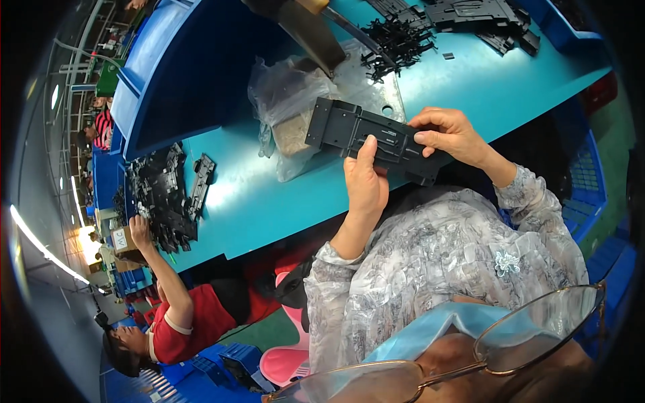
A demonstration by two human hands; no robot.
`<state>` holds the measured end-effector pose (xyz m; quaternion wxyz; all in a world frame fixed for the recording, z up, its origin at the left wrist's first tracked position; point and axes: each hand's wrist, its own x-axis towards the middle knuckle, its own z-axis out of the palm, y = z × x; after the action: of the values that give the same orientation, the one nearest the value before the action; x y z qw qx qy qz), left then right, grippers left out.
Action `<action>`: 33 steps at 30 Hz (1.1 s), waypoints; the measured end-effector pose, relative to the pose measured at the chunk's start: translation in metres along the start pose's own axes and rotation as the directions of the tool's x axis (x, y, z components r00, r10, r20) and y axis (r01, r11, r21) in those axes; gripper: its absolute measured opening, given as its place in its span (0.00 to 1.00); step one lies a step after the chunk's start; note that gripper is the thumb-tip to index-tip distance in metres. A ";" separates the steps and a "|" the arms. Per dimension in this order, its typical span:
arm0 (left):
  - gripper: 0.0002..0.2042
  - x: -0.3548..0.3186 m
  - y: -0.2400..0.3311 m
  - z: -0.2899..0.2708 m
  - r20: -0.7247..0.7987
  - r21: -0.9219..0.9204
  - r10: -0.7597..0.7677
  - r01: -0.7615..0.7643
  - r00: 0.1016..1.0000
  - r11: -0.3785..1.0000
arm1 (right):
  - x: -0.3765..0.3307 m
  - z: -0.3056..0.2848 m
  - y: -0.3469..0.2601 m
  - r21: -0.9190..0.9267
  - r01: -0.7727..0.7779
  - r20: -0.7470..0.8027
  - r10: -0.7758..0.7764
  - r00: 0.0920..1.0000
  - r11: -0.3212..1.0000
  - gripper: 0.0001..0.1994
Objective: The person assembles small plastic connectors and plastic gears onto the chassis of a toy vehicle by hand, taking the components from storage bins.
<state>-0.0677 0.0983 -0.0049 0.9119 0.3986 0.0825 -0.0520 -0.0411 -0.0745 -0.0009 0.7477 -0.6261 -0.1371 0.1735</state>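
A long black moulded plastic panel [342, 131] with ribs, slots and small holes is held tilted above the near edge of the table. My left hand [366, 181] grips it from below, its thumb pressed flat on the upper face and its fingers mostly hidden underneath. At the panel's right part, my right hand [457, 138] is closed, thumb and fingers brought together at the upper edge. Any small part between those fingertips is hidden. Beyond the panel lies a heap of small black plastic parts [400, 43].
A tool with a dark metal body [309, 37] stands over a plastic-wrapped block [292, 134] on the turquoise table [262, 208]. Black panels [477, 17] are stacked far right. A blue partition [175, 80] rises left. At left, a co-worker in red [188, 322] reaches into black parts [161, 195].
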 end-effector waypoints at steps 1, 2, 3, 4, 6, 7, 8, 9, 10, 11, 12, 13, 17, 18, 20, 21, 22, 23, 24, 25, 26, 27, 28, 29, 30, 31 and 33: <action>0.08 0.002 -0.001 0.002 0.006 -0.002 -0.008 0.008 1.000 1.000 | 0.000 -0.003 0.001 -0.003 -0.002 -0.010 0.002 1.000 1.000 0.10; 0.08 0.003 -0.001 0.003 0.023 0.006 -0.032 0.032 0.999 0.999 | -0.001 -0.005 0.001 -0.005 -0.007 -0.014 0.007 1.000 1.000 0.10; 0.08 0.005 -0.002 0.005 0.039 0.014 -0.055 0.055 0.998 0.998 | -0.002 -0.008 0.002 -0.006 -0.011 -0.017 0.011 1.000 1.000 0.10; 0.08 0.006 -0.003 0.007 0.045 0.015 -0.062 0.061 0.997 0.998 | -0.002 -0.010 0.002 -0.007 -0.011 -0.026 0.011 1.000 1.000 0.10; 0.07 0.007 -0.005 0.010 0.042 0.077 -0.080 0.076 0.996 0.994 | -0.004 -0.016 0.003 -0.012 -0.040 -0.018 0.040 0.999 0.999 0.11; 0.07 0.008 -0.006 0.014 0.050 0.075 -0.088 0.084 0.995 0.994 | -0.004 -0.018 0.000 -0.015 -0.041 -0.030 0.040 0.999 0.999 0.11; 0.06 0.008 -0.006 0.018 0.056 0.097 -0.124 0.118 0.991 0.988 | -0.003 -0.019 -0.003 -0.023 -0.065 -0.059 0.063 0.996 0.998 0.11; 0.06 0.009 -0.007 0.021 0.061 0.120 -0.159 0.151 0.985 0.981 | -0.003 -0.022 -0.006 -0.031 -0.088 -0.088 0.085 0.992 0.996 0.12; 0.06 0.010 -0.009 0.020 0.083 0.119 -0.182 0.171 0.980 0.978 | -0.003 -0.025 -0.006 -0.030 -0.084 -0.109 0.080 0.991 0.996 0.12; 0.06 0.012 -0.010 0.021 0.088 0.120 -0.186 0.175 0.979 0.977 | -0.002 -0.029 -0.007 -0.031 -0.083 -0.116 0.079 0.990 0.996 0.12; 0.06 0.014 -0.011 0.022 0.107 0.135 -0.224 0.209 0.969 0.968 | 0.000 -0.033 -0.009 -0.129 -0.063 -0.154 0.042 0.987 0.990 0.12; 0.06 0.015 -0.011 0.022 0.122 0.151 -0.262 0.243 0.957 0.958 | 0.001 -0.036 -0.010 -0.225 -0.047 -0.187 0.004 0.982 0.973 0.13; 0.07 0.020 -0.010 0.025 0.112 0.190 -0.313 0.289 0.943 0.938 | 0.016 -0.054 -0.012 -0.417 -0.036 -0.274 -0.088 0.958 0.908 0.12; 0.08 0.021 -0.010 0.025 0.116 0.211 -0.321 0.293 0.940 0.933 | 0.023 -0.061 -0.013 -0.535 -0.008 -0.266 -0.160 0.950 0.845 0.11; 0.08 0.023 -0.009 0.026 0.119 0.235 -0.333 0.299 0.935 0.925 | 0.040 -0.079 -0.011 -0.789 0.038 -0.211 -0.328 0.921 0.613 0.12; 0.08 0.023 -0.008 0.028 0.131 0.242 -0.333 0.296 0.934 0.924 | 0.048 -0.088 -0.009 -0.907 0.045 -0.163 -0.449 0.879 0.418 0.12; 0.08 0.023 -0.008 0.029 0.141 0.247 -0.332 0.292 0.933 0.924 | 0.056 -0.096 -0.007 -0.979 0.033 -0.085 -0.549 0.831 0.202 0.12; 0.08 0.024 -0.008 0.028 0.140 0.246 -0.334 0.294 0.932 0.923 | 0.061 -0.100 -0.006 -0.989 0.001 -0.079 -0.530 0.844 0.149 0.12; 0.09 0.026 -0.007 0.027 0.150 0.267 -0.352 0.305 0.924 0.914 | 0.067 -0.103 -0.005 -0.989 -0.001 -0.081 -0.528 0.846 0.149 0.12; 0.11 0.027 -0.007 0.026 0.156 0.285 -0.365 0.312 0.918 0.906 | 0.074 -0.102 -0.005 -0.993 -0.018 -0.072 -0.460 0.885 0.120 0.11; 0.11 0.028 -0.008 0.027 0.151 0.283 -0.365 0.313 0.919 0.906 | 0.079 -0.103 -0.003 -0.995 -0.033 -0.066 -0.389 0.919 0.090 0.09; 0.13 0.030 -0.011 0.029 0.174 0.272 -0.315 0.262 0.933 0.926 | 0.081 -0.105 0.000 -0.998 -0.044 -0.055 -0.342 0.938 0.039 0.08; 0.15 0.032 -0.011 0.030 0.196 0.259 -0.263 0.209 0.945 0.943 | 0.083 -0.105 0.000 -0.998 -0.041 -0.052 -0.339 0.939 0.041 0.08; 0.19 0.034 -0.011 0.028 0.198 0.243 -0.300 0.250 0.933 0.937 | 0.084 -0.106 -0.001 -0.998 -0.040 -0.053 -0.295 0.954 0.049 0.07; 0.19 0.035 -0.012 0.027 0.194 0.242 -0.301 0.252 0.934 0.937 | 0.084 -0.106 -0.001 -0.997 -0.041 -0.054 -0.251 0.966 0.058 0.06; 0.19 0.035 -0.013 0.025 0.178 0.236 -0.293 0.248 0.940 0.940 | 0.082 -0.106 -0.002 -0.998 -0.039 -0.052 -0.247 0.968 0.059 0.06; 0.19 0.036 -0.015 0.024 0.160 0.228 -0.285 0.245 0.945 0.942 | 0.078 -0.107 -0.005 -0.995 -0.008 -0.036 -0.285 0.958 0.101 0.05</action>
<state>-0.0325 0.0694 -0.0058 0.8543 0.4687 0.0423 -0.2209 0.0752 -0.1367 -0.0166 0.1644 -0.9619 -0.1925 -0.1032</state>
